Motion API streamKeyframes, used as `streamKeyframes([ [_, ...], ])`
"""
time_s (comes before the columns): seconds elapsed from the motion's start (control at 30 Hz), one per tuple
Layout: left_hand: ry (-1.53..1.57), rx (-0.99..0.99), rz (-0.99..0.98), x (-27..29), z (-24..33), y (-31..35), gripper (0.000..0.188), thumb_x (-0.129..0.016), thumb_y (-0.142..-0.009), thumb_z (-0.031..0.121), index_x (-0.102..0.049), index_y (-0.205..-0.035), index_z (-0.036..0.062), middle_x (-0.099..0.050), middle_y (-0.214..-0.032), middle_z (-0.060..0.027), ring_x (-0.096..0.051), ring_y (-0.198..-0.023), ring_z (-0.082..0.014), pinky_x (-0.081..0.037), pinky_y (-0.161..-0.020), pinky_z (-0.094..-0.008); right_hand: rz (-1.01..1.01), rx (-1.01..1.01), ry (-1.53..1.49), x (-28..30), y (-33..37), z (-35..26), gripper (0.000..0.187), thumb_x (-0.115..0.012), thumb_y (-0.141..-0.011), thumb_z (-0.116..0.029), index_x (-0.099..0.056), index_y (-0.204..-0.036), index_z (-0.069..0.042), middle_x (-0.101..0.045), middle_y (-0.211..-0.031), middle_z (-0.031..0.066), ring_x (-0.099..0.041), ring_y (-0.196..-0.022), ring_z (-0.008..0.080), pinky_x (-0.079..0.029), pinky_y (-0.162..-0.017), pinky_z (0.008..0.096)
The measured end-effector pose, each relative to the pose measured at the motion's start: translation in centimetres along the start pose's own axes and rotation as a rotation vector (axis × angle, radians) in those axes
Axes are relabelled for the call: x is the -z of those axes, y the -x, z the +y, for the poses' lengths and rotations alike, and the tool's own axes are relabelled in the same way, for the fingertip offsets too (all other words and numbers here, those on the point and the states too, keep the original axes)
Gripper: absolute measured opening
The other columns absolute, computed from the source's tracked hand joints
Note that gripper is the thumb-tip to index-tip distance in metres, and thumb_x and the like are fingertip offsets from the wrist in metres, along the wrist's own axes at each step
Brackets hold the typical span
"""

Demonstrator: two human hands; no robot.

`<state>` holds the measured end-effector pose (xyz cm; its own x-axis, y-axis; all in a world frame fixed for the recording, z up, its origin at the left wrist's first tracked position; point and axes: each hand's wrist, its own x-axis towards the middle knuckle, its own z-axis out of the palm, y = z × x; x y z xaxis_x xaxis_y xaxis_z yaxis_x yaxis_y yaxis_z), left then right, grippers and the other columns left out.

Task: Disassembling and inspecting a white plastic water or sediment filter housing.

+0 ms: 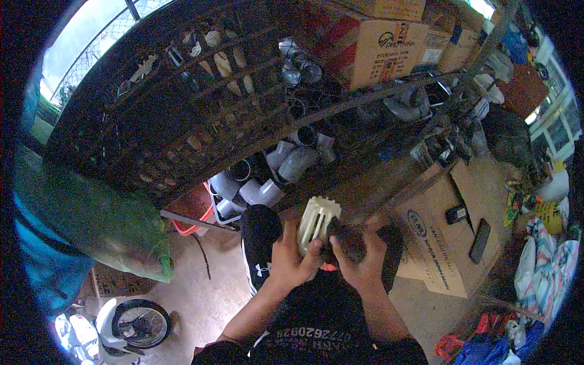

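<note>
In front of my body, my left hand (294,258) is closed around a cream plastic part (317,222). It is a ribbed, slotted block with a toothed upper edge, and it is held tilted upward. Just to its right, my right hand (360,258) is closed, its thumb and fingers pinched by the part's right side. A small dark piece shows between the fingertips and the cream part, too dim to name. Whether the right hand grips that dark piece or only presses it against the part cannot be told.
Grey pipe fittings (261,190) fill a basket under a dark rack (201,115) ahead. Cardboard boxes (389,52) are stacked at the back. A flattened carton (429,243) lies to the right, bearing a dark remote-like object (480,241). A green sack (115,225) and motorbike wheel (141,324) stand left.
</note>
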<state>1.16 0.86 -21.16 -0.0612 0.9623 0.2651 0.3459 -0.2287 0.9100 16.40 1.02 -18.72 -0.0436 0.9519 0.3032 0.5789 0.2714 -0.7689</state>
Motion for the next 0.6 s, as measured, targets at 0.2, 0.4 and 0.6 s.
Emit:
streamKeyframes([
  [0.2, -0.012, 0.009, -0.009, 0.1, 1.1, 0.3, 0.047, -0.056, -0.078, 0.025, -0.039, -0.112, -0.001, -0.059, -0.085, -0.0224, -0.06, -0.074, -0.0386, -0.049, -0.062, -0.0389, 0.24, 0.078, -0.069, -0.7, -1.5, -1.4, 0.023, -0.069, -0.067, -0.016, -0.057, -0.083, -0.004, -0.059, -0.082, 0.0139, -0.058, -0.076, 0.0283, -0.046, -0.067, 0.0346],
  [0.4, -0.067, 0.077, -0.013, 0.8, 1.4, 0.0, 0.047, -0.056, -0.078, 0.025, -0.039, -0.113, -0.0005, -0.059, -0.087, -0.0239, -0.06, -0.075, -0.0394, -0.049, -0.064, -0.0396, 0.124, 0.256, 0.006, -0.6, 0.0, -1.3, 0.034, -0.068, -0.065, -0.011, -0.06, -0.099, -0.012, -0.059, -0.094, 0.0114, -0.057, -0.089, 0.0295, -0.048, -0.077, 0.0372],
  [0.6, -0.09, 0.034, 0.016, 0.6, 1.4, 0.2, 0.049, -0.053, -0.08, 0.03, -0.041, -0.113, -0.0032, -0.059, -0.087, -0.0215, -0.061, -0.078, -0.0326, -0.047, -0.066, -0.0371, 0.158, 0.234, 0.041, -0.2, -0.9, -1.7, 0.021, -0.065, -0.066, -0.007, -0.059, -0.086, -0.003, -0.059, -0.087, 0.0142, -0.059, -0.078, 0.0308, -0.047, -0.07, 0.0362],
])
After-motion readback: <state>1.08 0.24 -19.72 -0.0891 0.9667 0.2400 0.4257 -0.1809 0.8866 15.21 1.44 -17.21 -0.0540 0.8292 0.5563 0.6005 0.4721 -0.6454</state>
